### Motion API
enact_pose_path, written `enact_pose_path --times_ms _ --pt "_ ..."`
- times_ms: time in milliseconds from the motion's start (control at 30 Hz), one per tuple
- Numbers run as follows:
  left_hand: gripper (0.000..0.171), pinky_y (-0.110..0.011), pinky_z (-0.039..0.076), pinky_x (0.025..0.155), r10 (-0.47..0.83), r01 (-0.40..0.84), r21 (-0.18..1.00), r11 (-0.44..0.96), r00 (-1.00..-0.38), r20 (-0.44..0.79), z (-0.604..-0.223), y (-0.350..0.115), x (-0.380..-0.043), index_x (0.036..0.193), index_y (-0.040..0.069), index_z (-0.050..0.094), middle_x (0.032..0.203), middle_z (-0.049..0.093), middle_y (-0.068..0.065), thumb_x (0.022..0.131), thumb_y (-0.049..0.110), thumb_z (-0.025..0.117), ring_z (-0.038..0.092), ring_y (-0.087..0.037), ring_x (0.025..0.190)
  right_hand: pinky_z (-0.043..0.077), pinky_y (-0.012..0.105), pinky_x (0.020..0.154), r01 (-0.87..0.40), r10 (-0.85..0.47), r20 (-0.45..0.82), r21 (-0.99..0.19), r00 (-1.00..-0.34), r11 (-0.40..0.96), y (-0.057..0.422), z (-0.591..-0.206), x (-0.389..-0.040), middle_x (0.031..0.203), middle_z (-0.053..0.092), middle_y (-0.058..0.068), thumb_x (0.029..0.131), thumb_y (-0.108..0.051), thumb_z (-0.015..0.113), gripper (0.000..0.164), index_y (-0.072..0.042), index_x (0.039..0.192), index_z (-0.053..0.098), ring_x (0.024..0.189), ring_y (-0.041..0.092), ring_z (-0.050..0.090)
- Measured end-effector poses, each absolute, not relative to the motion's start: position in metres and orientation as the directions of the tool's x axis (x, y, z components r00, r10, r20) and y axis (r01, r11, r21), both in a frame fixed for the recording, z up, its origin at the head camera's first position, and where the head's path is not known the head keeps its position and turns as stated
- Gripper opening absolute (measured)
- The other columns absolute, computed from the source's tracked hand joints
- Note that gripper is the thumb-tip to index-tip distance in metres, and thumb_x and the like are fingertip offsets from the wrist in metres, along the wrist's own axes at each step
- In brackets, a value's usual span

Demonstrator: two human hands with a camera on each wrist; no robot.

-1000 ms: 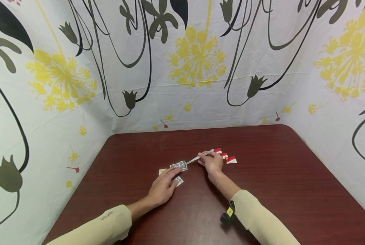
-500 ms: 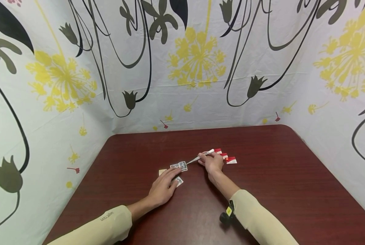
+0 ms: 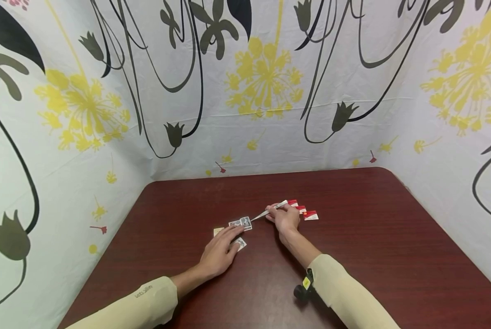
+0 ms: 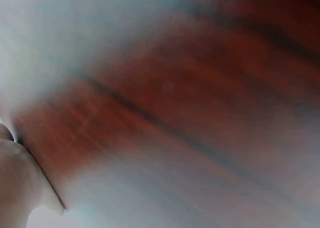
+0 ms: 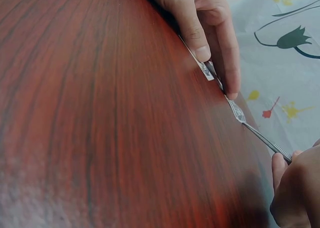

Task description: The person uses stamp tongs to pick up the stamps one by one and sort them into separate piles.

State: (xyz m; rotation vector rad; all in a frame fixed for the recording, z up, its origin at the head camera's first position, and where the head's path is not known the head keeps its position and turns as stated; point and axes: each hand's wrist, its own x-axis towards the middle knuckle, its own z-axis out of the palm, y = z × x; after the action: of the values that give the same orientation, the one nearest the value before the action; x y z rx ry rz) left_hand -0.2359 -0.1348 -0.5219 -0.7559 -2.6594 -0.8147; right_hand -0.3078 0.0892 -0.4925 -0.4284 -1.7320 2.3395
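My left hand (image 3: 220, 253) lies palm down, its fingers resting on a printed grey-and-white stamp (image 3: 246, 223). Beneath its thumb is another stamp (image 3: 241, 244), partly covered. A yellowish stamp (image 3: 218, 231) shows behind the fingers. In my right hand (image 3: 287, 220) I grip metal tweezers (image 3: 261, 214), their tips at the right edge of the stamp under my left fingertips. Seen from the right wrist, the tweezers (image 5: 265, 139) meet that stamp (image 5: 238, 112), whose edge looks slightly raised. The left wrist view catches only part of the left hand (image 4: 20, 183).
Several small red-and-white pieces (image 3: 310, 215) lie just beyond and right of the right hand. The dark red wooden table (image 3: 373, 246) ends at a patterned cloth wall (image 3: 212, 155). A small black device (image 3: 303, 289) hangs from the right cuff.
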Motion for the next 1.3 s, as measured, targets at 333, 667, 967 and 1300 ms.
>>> enact_pose_path --times_ms 333,667,967,1300 --pt "0.048 -0.059 0.043 0.112 0.407 0.540 0.465 0.702 -0.839 0.361 -0.5195 -0.1347 -0.2343 0.151 0.010 0.060 0.153 0.059 -0.010 0.103 0.012 0.065 0.048 -0.034 0.147 0.064 0.035 0.074 0.020 0.325 -0.124 -0.952 -0.938 -0.305 0.0901 -0.4919 -0.3067 0.087 0.077 0.018 0.093 0.009 0.076 0.018 0.016 0.108 0.068 0.069 0.016 0.076" --pt "0.048 -0.059 0.042 0.114 0.401 0.520 0.479 0.707 -0.853 0.333 -0.5169 -0.1339 -0.2354 0.152 0.012 0.059 0.156 0.057 -0.010 0.104 0.012 0.065 0.046 -0.033 0.149 0.064 0.034 0.072 0.038 0.326 -0.143 -0.950 -0.935 -0.309 0.0897 -0.4895 -0.3076 0.086 0.076 0.014 0.093 0.008 0.076 0.025 0.018 0.114 0.067 0.077 0.018 0.078" --pt "0.049 -0.059 0.043 0.113 0.402 0.524 0.474 0.708 -0.850 0.340 -0.5179 -0.1337 -0.2362 0.152 0.011 0.059 0.155 0.057 -0.009 0.104 0.012 0.065 0.046 -0.033 0.149 0.064 0.034 0.071 0.044 0.335 -0.146 -0.955 -0.931 -0.293 0.0900 -0.4891 -0.3077 0.085 0.076 0.013 0.093 0.008 0.077 0.017 0.014 0.108 0.070 0.075 0.018 0.078" --pt "0.051 -0.057 0.041 0.115 0.401 0.525 0.469 0.711 -0.850 0.343 -0.5193 -0.1346 -0.2348 0.153 0.012 0.058 0.155 0.058 -0.006 0.103 0.013 0.065 0.046 -0.032 0.149 0.063 0.032 0.070 0.017 0.334 -0.131 -0.946 -0.933 -0.324 0.0930 -0.4872 -0.3083 0.087 0.076 0.016 0.093 0.009 0.075 0.020 0.017 0.110 0.068 0.075 0.017 0.078"
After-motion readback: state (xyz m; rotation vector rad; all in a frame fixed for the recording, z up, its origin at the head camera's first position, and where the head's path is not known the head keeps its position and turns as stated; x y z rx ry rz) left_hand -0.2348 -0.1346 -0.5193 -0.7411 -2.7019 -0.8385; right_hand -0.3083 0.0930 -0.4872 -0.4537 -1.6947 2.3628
